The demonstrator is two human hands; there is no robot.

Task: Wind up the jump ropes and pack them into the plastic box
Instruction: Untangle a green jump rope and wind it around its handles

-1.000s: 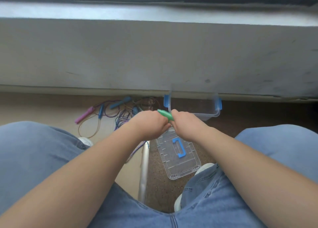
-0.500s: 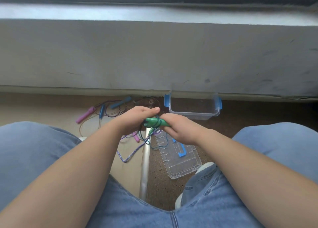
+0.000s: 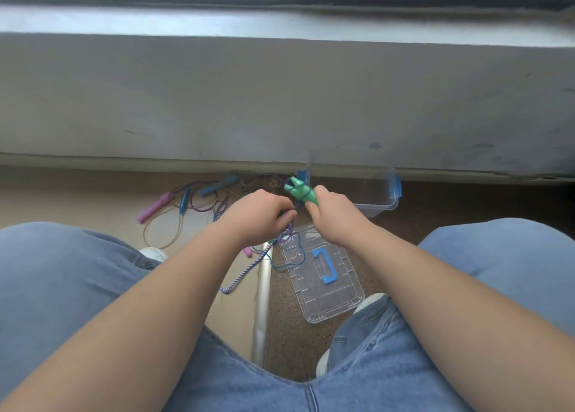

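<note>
My right hand (image 3: 331, 217) grips the two green handles (image 3: 300, 190) of a jump rope, tips pointing up and left, with teal cord wrapped around them. Just to their left, my left hand (image 3: 261, 214) pinches the teal cord. The loose teal cord (image 3: 281, 260) hangs down over the clear lid (image 3: 337, 296). The clear plastic box (image 3: 384, 198) with blue clips stands open behind my right hand, against the wall. Other jump ropes lie on the floor to the left, with a pink handle (image 3: 155, 211) and blue handles (image 3: 217, 186).
A purple-and-white braided rope (image 3: 245, 271) trails down beside a metal pole (image 3: 263, 299) between my knees. The lid carries a blue handle (image 3: 325, 267). My jeans-clad legs fill both lower sides. A grey wall and ledge close off the far side.
My right hand has lifted the green handles up and tilted them toward the box. My left hand has moved down and left with the cord. More cord is wound on the handles.
</note>
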